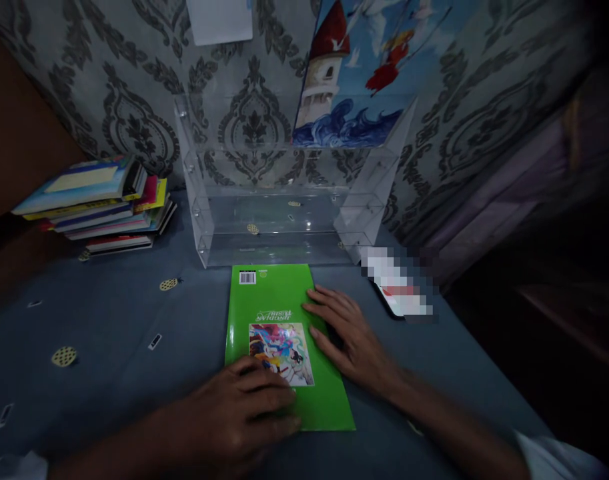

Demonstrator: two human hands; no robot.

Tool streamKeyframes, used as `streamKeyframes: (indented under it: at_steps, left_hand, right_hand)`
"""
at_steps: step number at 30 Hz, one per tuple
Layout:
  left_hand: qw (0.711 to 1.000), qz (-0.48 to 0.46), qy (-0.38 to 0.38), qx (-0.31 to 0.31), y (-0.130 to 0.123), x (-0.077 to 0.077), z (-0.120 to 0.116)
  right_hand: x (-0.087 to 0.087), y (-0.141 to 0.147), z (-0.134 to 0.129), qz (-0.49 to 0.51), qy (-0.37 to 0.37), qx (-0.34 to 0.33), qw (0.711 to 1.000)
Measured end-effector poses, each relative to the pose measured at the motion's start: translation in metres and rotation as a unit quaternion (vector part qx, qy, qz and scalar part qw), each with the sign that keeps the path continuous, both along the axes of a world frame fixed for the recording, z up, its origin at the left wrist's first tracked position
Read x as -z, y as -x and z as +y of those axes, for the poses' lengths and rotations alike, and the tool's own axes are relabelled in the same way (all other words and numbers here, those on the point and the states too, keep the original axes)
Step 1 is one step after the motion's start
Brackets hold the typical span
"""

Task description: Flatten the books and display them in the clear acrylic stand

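Note:
A green book [284,287] lies flat on the cloth-covered table, with a barcode at its far left corner and a colourful picture on its cover. My left hand [251,407] rests over the near left part of the book, its fingers reaching across the cover and partly hiding the picture. At the book's right edge lies my right hand [351,337], fingers slightly spread and fingertips touching the cover. Neither hand grips the book.
A clear acrylic rack [199,227] stands behind the book, a castle picture [354,87] at its upper right. Stacked books [109,207] sit at the back left. A partly blurred phone [397,287] lies right of the rack. The table edge [477,357] runs along the right.

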State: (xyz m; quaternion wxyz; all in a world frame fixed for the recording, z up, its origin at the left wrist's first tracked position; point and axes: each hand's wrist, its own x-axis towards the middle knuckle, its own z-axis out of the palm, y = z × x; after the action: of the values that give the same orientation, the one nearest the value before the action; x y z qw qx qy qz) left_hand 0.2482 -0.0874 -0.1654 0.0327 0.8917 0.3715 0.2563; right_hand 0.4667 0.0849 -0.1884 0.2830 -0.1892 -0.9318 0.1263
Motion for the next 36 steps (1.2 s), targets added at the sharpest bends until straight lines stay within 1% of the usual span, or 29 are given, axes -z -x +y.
streamKeyframes:
  at_steps: [3, 5, 7, 10, 13, 16, 20, 24, 27, 31, 34, 36]
  left_hand:
    - [0.999, -0.011, 0.048, 0.000, 0.004, -0.009, 0.002]
    - [0.998, -0.017, 0.055, -0.011, 0.010, -0.013, 0.006]
    - [0.998, -0.024, 0.054, -0.037, 0.019, -0.013, 0.013]
    - [0.995, -0.020, 0.044, -0.093, 0.039, -0.006, 0.025]
    - [0.988, 0.010, 0.021, -0.154, 0.060, 0.003, 0.042]
    - [0.978, 0.035, 0.016, -0.203, 0.075, 0.010, 0.059]
    - [0.966, 0.057, 0.005, -0.252, 0.079, 0.017, 0.074]
    - [0.961, 0.068, -0.004, -0.269, 0.080, 0.024, 0.076]
    - [0.959, 0.074, -0.005, -0.274, 0.082, 0.029, 0.075]
    - [0.960, 0.080, -0.024, -0.266, 0.088, 0.035, 0.076]
    - [0.962, 0.090, -0.042, -0.256, 0.092, 0.038, 0.078]
    - [0.960, 0.094, -0.046, -0.258, 0.092, 0.038, 0.078]
  right_hand:
    - [0.000, 0.000, 0.000, 0.002, 0.003, -0.002, 1.000]
    - [0.000, 0.000, 0.000, 0.006, -0.001, -0.002, 1.000]
    - [0.000, 0.000, 0.000, 0.007, -0.003, -0.001, 1.000]
    - [0.001, 0.000, 0.000, 0.003, 0.000, 0.000, 1.000]
    - [0.001, 0.000, 0.001, -0.001, 0.009, 0.001, 1.000]
    - [0.002, 0.000, 0.000, -0.004, 0.014, 0.000, 1.000]
    - [0.003, 0.000, 0.001, -0.013, 0.019, -0.003, 1.000]
    - [-0.004, 0.005, 0.001, -0.035, 0.019, 0.000, 0.999]
    - [-0.015, 0.019, -0.001, -0.080, 0.024, -0.022, 0.996]
    - [-0.029, 0.054, -0.002, -0.124, 0.022, -0.053, 0.991]
    - [-0.031, 0.079, 0.002, -0.134, 0.023, -0.061, 0.989]
    - [-0.029, 0.086, 0.007, -0.138, 0.027, -0.054, 0.989]
